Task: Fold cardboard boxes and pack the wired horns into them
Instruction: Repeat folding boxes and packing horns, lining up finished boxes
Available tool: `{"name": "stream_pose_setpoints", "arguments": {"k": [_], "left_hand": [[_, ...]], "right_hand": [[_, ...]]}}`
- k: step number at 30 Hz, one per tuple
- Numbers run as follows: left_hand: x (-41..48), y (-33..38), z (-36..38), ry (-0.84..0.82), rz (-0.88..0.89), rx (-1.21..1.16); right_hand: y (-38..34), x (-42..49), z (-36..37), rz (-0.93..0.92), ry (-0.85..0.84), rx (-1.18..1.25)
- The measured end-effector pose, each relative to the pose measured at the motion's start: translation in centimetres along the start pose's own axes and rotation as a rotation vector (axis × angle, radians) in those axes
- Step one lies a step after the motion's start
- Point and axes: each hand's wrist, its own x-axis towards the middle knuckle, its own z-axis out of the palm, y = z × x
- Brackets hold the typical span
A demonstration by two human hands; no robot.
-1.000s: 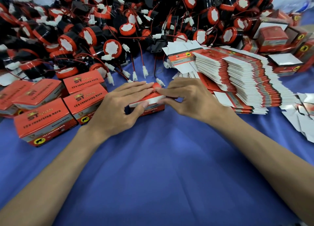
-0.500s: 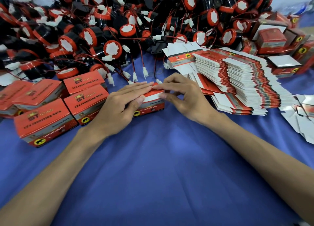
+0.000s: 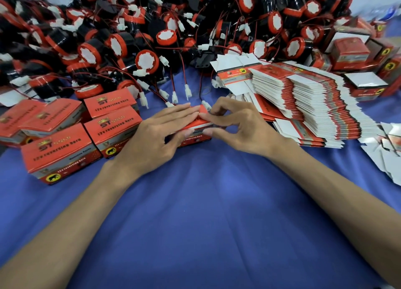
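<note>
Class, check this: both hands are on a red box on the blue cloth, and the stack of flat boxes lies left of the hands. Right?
Wrong side. The head view shows the stack of flat boxes right of the hands. The left hand and right hand are indeed on the red box on the blue cloth.

Carrying, on blue cloth [image 3: 206, 212], a heap of wired horns [image 3: 152, 39] at the back, closed red boxes [image 3: 58, 150] at left, a single box [image 3: 196, 137] in the middle, fanned flat box blanks [image 3: 314, 106] at right
</note>
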Motion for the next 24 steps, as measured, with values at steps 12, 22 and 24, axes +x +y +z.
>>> {"name": "stream_pose_setpoints", "arguments": {"k": [12,22,24], "left_hand": [[0.2,0.4,0.3,0.022,-0.005,0.027],[-0.1,0.1,0.3,0.034,0.053,0.109],[-0.2,0.1,0.3,0.039,0.058,0.117]], "right_hand": [[-1.9,-0.2,0.1,-0.089,0.039,-0.484],[-1.9,-0.3,0.6,-0.110,0.137,-0.498],[-1.7,-0.1,0.4,-0.151,0.167,-0.512]]}}
